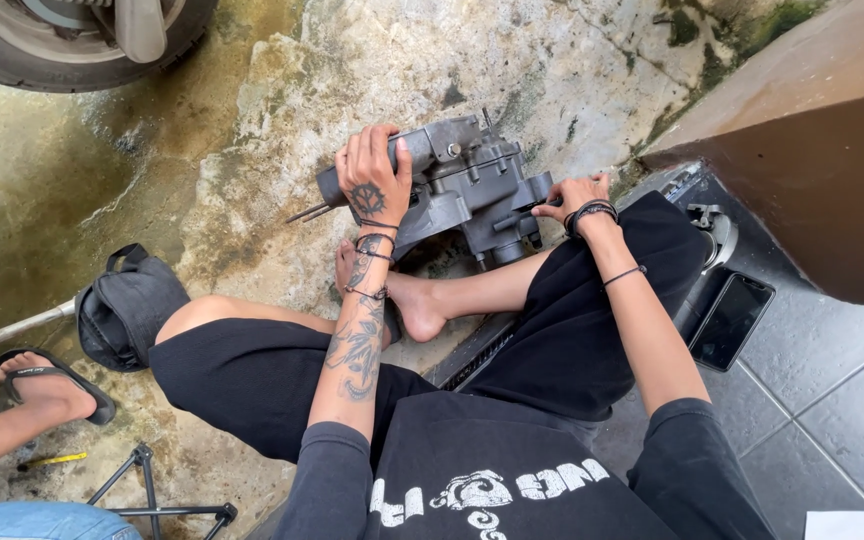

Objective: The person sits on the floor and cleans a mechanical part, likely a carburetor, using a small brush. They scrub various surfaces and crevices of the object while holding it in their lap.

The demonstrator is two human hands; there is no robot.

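Note:
A grey metal engine part [457, 185] lies on the stained concrete ground [282, 110] in front of my crossed legs. My left hand [372, 175] rests on its left end, fingers wrapped over the top of the casing. At the part's right end, my right hand [574, 195] grips an edge with the fingertips. Thin metal rods stick out from the left side of the part, below my left hand. My bare foot [407, 300] sits just beneath the part.
A dark phone [732, 320] lies on the grey tiles at right, beside a brown wall [812, 170]. A black cap [127, 310] sits at left. Another person's sandalled foot [47, 385] is at lower left. A tyre [72, 40] stands at top left.

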